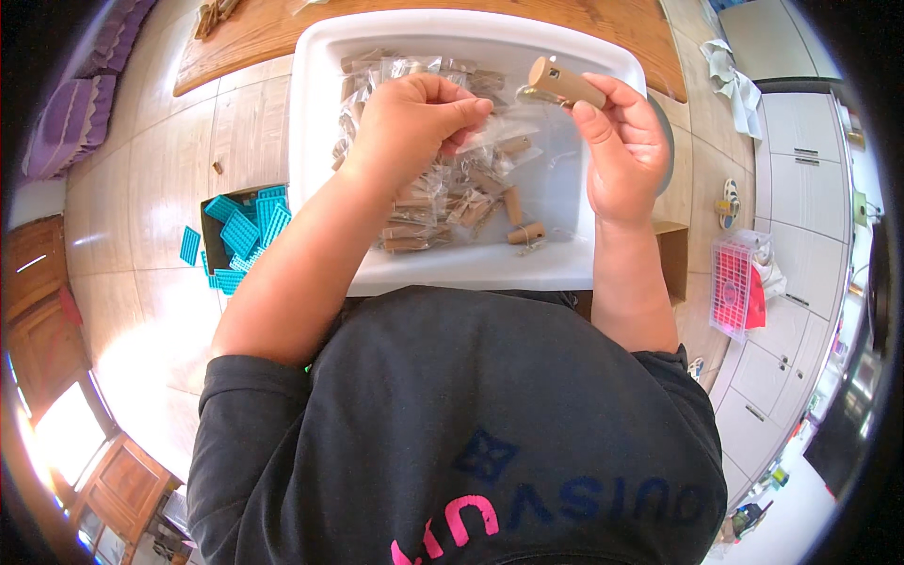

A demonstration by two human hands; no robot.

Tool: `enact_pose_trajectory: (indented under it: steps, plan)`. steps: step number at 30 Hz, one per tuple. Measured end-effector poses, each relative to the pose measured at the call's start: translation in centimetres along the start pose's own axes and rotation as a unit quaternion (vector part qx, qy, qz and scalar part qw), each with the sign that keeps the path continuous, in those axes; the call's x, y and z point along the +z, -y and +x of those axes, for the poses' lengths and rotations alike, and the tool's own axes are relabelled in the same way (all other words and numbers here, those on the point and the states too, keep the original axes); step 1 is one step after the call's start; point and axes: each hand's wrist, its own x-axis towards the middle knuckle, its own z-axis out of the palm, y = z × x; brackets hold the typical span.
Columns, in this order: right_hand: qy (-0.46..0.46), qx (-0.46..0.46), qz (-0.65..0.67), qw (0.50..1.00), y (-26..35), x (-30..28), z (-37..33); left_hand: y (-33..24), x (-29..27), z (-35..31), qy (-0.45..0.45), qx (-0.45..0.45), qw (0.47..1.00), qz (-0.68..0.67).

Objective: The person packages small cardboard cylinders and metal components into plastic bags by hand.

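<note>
In my right hand (629,141) is a short, light-brown wooden cylinder (565,83), pinched between thumb and fingers and tilted. It has a small dark slot near one end, and a thin pale cord or chain (537,95) hangs beside it. My left hand (414,122) is closed, thumb against fingers, at the edge of a small clear plastic bag (497,132). Both hands are over a white plastic tub (443,274). Inside it lie many similar cylinders in clear bags (414,212), and one loose cylinder (525,234) with a cord rests near the front.
Beyond the tub is a wooden table (254,45). A box of teal plastic grid pieces (243,233) stands at the left, some spilling onto the tiled floor (169,273). At the right are a cardboard box (671,254), a pink-and-white basket (737,284) and white cabinets (800,245).
</note>
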Motion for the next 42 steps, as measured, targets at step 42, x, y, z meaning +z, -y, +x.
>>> enact_pose_trajectory:
  steps: [42]
  plan:
    - [-0.014, 0.145, 0.241, 0.96, -0.8, -1.0, 0.3, 1.2, -0.3, -0.3, 0.06, -0.016, 0.961, -0.27]
